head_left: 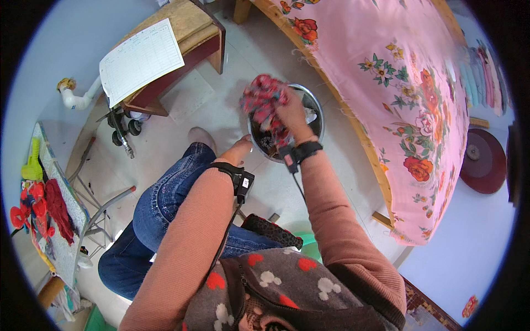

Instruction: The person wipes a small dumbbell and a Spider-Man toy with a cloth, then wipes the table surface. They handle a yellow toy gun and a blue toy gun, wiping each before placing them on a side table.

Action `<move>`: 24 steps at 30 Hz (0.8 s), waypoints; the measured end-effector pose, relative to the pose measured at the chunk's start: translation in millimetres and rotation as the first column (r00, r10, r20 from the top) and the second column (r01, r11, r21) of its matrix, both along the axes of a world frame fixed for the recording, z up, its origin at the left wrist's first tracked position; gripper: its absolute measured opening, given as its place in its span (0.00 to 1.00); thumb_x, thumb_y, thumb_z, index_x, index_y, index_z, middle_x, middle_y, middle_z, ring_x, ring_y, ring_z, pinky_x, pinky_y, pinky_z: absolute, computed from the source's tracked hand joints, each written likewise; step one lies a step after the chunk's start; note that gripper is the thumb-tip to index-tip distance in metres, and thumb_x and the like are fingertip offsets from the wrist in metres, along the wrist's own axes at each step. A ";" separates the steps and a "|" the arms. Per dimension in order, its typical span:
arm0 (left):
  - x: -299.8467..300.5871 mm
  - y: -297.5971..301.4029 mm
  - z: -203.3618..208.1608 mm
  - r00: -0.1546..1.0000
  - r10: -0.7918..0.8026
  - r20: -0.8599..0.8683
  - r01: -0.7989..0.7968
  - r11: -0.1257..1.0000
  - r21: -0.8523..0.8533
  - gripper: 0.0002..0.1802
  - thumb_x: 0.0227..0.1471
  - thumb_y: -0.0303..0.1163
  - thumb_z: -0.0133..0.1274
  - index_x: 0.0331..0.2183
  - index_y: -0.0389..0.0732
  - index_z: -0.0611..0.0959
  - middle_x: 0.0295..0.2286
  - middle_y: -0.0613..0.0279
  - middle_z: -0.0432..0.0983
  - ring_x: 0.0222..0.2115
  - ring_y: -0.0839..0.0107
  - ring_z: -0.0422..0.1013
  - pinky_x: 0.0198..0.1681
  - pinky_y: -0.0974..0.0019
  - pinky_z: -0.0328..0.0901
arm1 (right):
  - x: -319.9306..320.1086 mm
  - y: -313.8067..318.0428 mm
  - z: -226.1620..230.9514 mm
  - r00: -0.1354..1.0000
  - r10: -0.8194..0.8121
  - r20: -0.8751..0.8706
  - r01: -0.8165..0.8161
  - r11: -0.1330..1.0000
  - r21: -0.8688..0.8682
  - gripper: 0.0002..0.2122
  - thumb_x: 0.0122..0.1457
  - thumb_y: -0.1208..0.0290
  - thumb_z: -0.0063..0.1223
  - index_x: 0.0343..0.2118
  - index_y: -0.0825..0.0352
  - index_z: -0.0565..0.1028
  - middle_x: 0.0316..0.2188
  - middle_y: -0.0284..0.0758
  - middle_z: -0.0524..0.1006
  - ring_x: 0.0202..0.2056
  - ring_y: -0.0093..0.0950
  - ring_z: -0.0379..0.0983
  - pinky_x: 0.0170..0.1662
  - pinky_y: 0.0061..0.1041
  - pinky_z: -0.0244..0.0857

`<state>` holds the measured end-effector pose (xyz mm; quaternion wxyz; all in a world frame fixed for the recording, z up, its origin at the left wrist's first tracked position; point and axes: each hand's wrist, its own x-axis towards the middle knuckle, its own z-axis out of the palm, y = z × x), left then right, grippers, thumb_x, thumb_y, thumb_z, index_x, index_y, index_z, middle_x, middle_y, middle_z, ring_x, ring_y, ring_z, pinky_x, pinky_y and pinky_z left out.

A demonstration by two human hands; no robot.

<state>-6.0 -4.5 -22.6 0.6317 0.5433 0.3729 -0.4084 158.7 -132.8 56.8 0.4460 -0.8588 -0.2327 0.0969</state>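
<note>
A red cloth with a blue-grey pattern (264, 95) is bunched in my right hand (292, 115), its fingers closed on it. The cloth is blurred and hangs over a round metal bucket (316, 99) on the floor, its lower end reaching inside. My left hand (238, 151) is at the bucket's left rim, apparently gripping it, with the fingers partly hidden. Inside the bucket, a small white thing (311, 115) and something dark show. Black straps with small devices circle both wrists.
Right of the bucket stands a wooden-framed table or bed with a pink floral cloth (408, 83). A paper sheet (142, 60) lies on a wooden bench (203, 34) at upper left. At left, a folding table (72, 204) holds red items and a green tool (33, 163).
</note>
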 end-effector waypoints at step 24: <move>10.8 -17.9 -7.3 0.951 -0.229 0.208 0.201 0.969 0.145 0.36 0.59 0.33 0.46 0.68 0.42 0.65 0.62 0.40 0.67 0.59 0.45 0.69 0.62 0.59 0.64 | 90.0 12.0 -51.1 0.964 0.171 0.203 -0.066 0.895 -0.440 0.23 0.50 0.74 0.57 0.53 0.56 0.79 0.55 0.45 0.77 0.53 0.52 0.73 0.59 0.45 0.67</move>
